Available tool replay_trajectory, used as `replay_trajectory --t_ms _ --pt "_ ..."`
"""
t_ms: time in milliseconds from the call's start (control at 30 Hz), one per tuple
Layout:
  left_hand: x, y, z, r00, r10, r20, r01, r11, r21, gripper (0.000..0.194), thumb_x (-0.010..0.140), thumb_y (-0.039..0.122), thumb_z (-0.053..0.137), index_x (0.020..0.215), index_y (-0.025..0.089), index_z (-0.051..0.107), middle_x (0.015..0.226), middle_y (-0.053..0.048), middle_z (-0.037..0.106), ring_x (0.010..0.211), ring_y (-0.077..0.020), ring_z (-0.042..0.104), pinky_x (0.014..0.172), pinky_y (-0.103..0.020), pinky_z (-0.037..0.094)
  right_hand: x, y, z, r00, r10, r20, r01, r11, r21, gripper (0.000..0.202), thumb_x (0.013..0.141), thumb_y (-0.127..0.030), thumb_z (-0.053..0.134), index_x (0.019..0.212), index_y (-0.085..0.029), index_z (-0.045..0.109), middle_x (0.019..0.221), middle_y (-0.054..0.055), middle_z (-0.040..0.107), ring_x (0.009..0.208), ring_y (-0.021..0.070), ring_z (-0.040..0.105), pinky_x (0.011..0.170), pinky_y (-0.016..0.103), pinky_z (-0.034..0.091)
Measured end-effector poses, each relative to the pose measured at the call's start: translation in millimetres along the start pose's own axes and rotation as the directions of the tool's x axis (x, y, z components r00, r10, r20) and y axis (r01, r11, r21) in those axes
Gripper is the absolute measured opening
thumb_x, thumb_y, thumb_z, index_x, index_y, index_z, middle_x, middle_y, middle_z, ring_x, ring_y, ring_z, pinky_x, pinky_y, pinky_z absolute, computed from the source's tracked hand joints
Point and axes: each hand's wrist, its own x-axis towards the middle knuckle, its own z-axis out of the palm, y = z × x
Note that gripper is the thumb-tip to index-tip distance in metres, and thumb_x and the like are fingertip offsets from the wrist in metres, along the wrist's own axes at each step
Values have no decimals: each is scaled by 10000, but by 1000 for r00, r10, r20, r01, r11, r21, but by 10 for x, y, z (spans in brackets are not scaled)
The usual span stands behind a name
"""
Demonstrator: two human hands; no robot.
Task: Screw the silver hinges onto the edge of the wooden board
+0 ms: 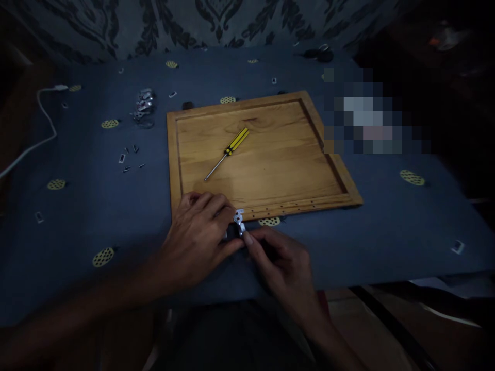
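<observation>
A framed wooden panel [266, 154] lies on the cloth, with small dark holes along its near edge. My left hand [201, 224] is closed over the near left part of that edge, fingers curled on the wood and thumb reaching toward the right hand. Between the thumb and fingers of my right hand [284, 263] is the lower end of a small shiny metal bracket [238, 219] with round holes. Its upper end meets the panel's near edge beside my left fingertips. On the panel rests a yellow-and-black screwdriver [232, 147], its tip toward my left hand.
Several shiny metal pieces [144, 107] sit in a pile left of the panel, with loose screws [134, 149] nearer me. A white cable [48, 116] runs along the left. Dark-handled scissors [319, 53] lie at the back. A blurred patch [365, 118] covers the right side.
</observation>
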Motion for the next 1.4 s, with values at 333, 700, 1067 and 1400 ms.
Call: replay_trajectory --t_ms 333,700,1067,1400 --pt "1 2 -2 1000 -5 4 5 1000 0 316 966 434 683 1109 153 690 1129 -72 717 1054 -285 629 902 -465 419 5 -1 -11 1000 -27 2 27 1000 1 269 967 -295 606 715 -218 660 593 -32 613 534 118 560 538 237 447" --pt "42 30 -44 992 -85 94 84 996 7 306 914 416 754 1093 181 675 1117 -53 702 1078 -277 618 925 -460 422 4 20 -49 983 127 -130 -106 981 162 313 916 -507 674 833 -211 733 563 -19 641 491 140 596 469 239 474" --pt "74 32 -15 990 -107 97 113 991 -65 646 884 506 769 1397 173 564 1410 -127 635 1272 -325 595 1041 -552 484 919 -422 -37 912 -385 145 390 921 -4 130 929 -309 654 895 -225 747 766 20 761 649 164 705 589 254 539" --pt "83 -11 18 994 -57 88 61 997 -43 495 898 546 738 1190 149 695 1384 -127 656 1366 -341 540 1147 -529 408 1843 -773 1070 660 -393 640 663 706 -250 172 957 -180 622 1056 -158 760 1072 108 767 939 204 721 853 327 562"
